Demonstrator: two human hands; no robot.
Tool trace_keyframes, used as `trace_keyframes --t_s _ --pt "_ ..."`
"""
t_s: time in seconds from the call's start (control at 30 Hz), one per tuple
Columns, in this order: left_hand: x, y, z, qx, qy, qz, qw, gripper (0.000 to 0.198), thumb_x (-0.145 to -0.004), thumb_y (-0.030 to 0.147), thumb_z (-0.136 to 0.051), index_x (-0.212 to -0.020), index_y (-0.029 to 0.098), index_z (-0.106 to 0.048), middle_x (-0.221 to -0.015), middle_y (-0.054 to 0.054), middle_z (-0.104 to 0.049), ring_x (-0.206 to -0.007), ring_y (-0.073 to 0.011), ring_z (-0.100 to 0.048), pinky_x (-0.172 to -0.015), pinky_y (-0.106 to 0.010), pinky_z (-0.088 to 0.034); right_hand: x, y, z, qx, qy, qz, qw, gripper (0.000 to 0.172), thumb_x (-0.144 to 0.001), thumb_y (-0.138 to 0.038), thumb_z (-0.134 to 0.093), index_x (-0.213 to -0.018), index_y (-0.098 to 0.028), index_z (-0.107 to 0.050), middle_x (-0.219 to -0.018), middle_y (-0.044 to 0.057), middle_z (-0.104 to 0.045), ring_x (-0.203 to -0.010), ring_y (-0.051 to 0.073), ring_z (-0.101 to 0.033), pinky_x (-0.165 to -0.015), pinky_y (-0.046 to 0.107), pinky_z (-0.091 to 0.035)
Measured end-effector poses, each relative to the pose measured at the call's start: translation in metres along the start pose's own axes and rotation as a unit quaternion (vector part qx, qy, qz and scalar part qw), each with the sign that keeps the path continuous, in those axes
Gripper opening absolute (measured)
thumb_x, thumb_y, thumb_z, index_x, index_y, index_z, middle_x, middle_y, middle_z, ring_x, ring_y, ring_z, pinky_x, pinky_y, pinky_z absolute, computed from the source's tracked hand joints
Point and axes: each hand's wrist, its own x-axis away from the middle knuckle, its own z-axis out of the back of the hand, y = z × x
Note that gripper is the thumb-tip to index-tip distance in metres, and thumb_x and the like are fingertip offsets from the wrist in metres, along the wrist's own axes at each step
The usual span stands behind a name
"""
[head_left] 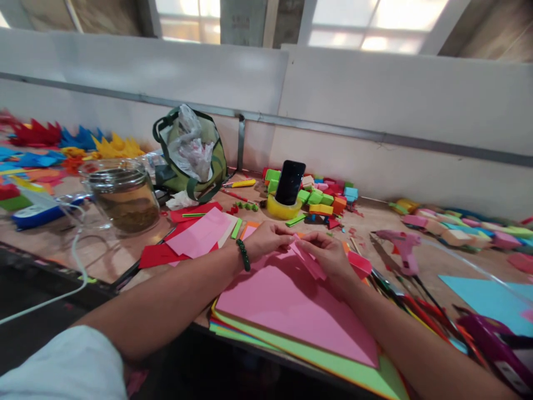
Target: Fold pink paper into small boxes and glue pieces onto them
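Note:
Both hands meet over a stack of coloured paper sheets (291, 316), with a pink sheet on top. My left hand (268, 240), a dark bead bracelet at its wrist, pinches the left end of a small folded piece of pink paper (307, 260). On the other side my right hand (327, 254) grips the same piece, thumb and fingers closed on its upper edge. Pink and red paper pieces (197, 233) lie left of the hands. A small folded pink-red piece (359, 264) rests just beyond my right wrist.
A phone (290, 182) leans in a yellow tape roll (283, 208), before folded paper blocks (325, 194). Left stand a glass jar (125, 197) of liquid and a green bag (208, 150). A pink glue gun (403, 244), tools and a purple device (495, 350) lie right.

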Motion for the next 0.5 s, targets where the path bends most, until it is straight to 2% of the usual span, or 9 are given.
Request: trace_keyframes --t_s 0.2,0.37,0.5 --pt "-0.0018 -0.0018 0.0033 -0.023 -0.007 0.003 1.000 0.018 -0.068 0.020 -0.070 -0.080 0.007 -0.071 -0.058 -0.001 -0.059 -0.050 -0.0070 -0.052 -0.053 -0.021 -0.043 -0.0006 0.0011 -0.0006 -0.029 -0.012 -0.031 0.999 0.045 -0.057 -0.043 -0.081 -0.087 -0.018 -0.059 -0.058 -0.002 -0.063 -0.048 0.011 -0.053 -0.046 0.022 -0.038" --pt "0.0008 -0.0021 0.0052 -0.117 -0.049 -0.014 0.992 0.031 -0.073 0.027 -0.066 -0.099 0.012 -0.070 -0.065 -0.001 -0.062 -0.052 -0.0072 -0.054 -0.047 -0.016 -0.040 0.0005 0.0013 -0.0016 -0.006 -0.030 -0.036 0.999 0.043 -0.060 -0.044 -0.078 -0.088 -0.018 -0.057 -0.053 -0.004 -0.060 -0.044 0.009 -0.048 -0.044 0.021 -0.033" --pt "0.0020 -0.0001 0.0060 -0.111 -0.054 -0.016 0.992 0.023 -0.073 0.024 -0.066 -0.088 0.009 -0.071 -0.069 -0.003 -0.064 -0.051 -0.0056 -0.053 -0.050 -0.016 -0.043 0.0009 0.0010 -0.0011 0.011 -0.056 -0.053 0.997 0.039 -0.062 -0.041 -0.076 -0.087 -0.018 -0.055 -0.051 -0.005 -0.057 -0.043 0.009 -0.047 -0.043 0.021 -0.031"
